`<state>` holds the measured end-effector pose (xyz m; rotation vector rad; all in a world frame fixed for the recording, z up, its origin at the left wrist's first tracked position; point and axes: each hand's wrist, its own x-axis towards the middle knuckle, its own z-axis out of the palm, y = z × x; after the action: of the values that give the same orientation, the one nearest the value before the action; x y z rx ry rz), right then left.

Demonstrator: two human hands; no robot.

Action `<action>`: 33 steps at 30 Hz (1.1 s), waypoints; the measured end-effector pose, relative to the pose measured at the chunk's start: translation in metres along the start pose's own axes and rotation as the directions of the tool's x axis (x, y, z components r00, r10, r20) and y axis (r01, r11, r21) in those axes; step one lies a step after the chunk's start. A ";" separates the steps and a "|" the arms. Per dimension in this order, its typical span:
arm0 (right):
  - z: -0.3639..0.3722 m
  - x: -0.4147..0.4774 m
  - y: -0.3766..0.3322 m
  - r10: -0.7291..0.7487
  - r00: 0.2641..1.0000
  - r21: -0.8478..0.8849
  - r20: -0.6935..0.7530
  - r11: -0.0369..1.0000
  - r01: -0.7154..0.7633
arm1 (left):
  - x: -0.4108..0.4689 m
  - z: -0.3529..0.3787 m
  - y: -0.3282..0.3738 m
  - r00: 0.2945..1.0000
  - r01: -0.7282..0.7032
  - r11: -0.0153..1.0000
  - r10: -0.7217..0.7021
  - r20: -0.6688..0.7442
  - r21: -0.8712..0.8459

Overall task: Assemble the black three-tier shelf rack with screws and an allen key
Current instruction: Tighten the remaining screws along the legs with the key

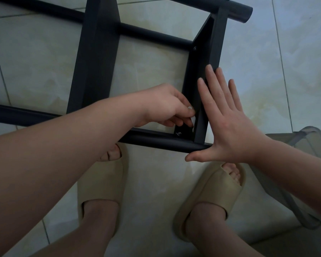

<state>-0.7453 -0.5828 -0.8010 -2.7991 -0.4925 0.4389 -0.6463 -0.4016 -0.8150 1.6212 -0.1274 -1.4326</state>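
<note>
The left hand (167,105) curled its fingertips against a flat matte-black shelf's (212,43) inner face, beside a screw (178,134); any pinched object was hidden. The right hand (228,127) pressed flat, fingers straight, on the shelf's outer edge. The round-tubed rack (152,140) lay on glossy tiles (44,52).

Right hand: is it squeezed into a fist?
No, the right hand lies flat, its fingers straight and spread, against the black shelf panel.

Tiled floor (148,71) inside rack frame (96,58) free; left hand (167,106) crowds screw (178,134) corner.
</note>
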 end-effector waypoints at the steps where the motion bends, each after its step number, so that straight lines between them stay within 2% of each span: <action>1: 0.000 0.000 0.000 0.000 1.000 0.000 -0.001 1.000 0.000 | 0.000 0.000 0.000 1.000 -0.003 1.000 0.003 -0.002 0.024; 4: 0.000 0.000 0.000 0.000 1.000 0.000 -0.002 1.000 0.000 | -0.001 0.002 0.002 1.000 -0.009 0.999 0.010 -0.009 0.051; 9: 0.001 0.000 0.000 -0.003 1.000 0.009 -0.009 1.000 0.003 | -0.001 0.004 0.005 0.999 0.033 0.997 -0.034 -0.018 -0.075; 16: 0.000 0.001 -0.001 -0.001 1.000 0.016 0.003 1.000 0.001 | 0.001 0.002 0.002 0.995 0.102 0.988 -0.099 0.031 -0.117; 33: 0.001 0.001 -0.003 0.008 1.000 0.023 0.018 1.000 -0.008 | -0.003 -0.009 0.000 0.995 0.044 0.996 -0.051 0.087 0.082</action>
<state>-0.7452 -0.5797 -0.8014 -2.7780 -0.4771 0.4690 -0.6399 -0.3947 -0.8135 1.6352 -0.2005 -1.5543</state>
